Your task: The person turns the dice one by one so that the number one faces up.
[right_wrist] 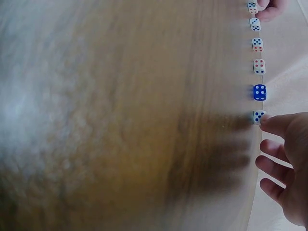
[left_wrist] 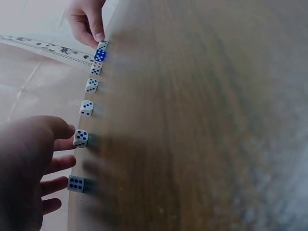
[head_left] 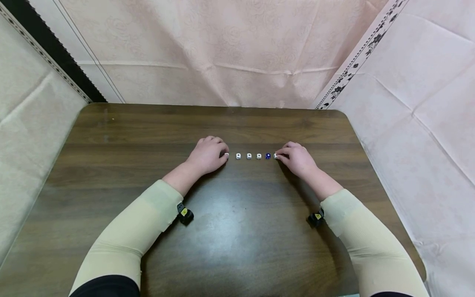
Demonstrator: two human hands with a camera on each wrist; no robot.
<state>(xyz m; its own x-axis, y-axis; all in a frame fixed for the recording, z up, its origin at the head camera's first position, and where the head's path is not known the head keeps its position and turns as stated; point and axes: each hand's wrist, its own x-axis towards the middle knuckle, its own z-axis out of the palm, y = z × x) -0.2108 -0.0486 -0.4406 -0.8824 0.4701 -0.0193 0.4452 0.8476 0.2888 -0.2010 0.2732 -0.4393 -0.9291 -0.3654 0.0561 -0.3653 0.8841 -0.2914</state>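
Several small dice stand in a row across the table, most of them white with dark pips. At the row's left end my left hand (head_left: pixel 208 155) holds a white die (left_wrist: pixel 81 138) between thumb and forefinger. Another white die (left_wrist: pixel 76 184) lies by its lower fingers, hidden under the hand in the head view. My right hand (head_left: pixel 297 159) pinches the white die (right_wrist: pixel 259 117) at the right end, the thumb on its near face. Just left of that die sits a blue die (right_wrist: pixel 260 92) with white pips. Between the hands are further white dice (head_left: pixel 249 156), some showing red pips.
The brown wooden table (head_left: pixel 230 231) has rounded far corners. Pale cloth (head_left: pixel 237 49) hangs behind it, with more cloth (head_left: pixel 430 107) along the right side and at the left. A black wrist camera (head_left: pixel 185 214) sits on the left sleeve, another (head_left: pixel 316 218) on the right.
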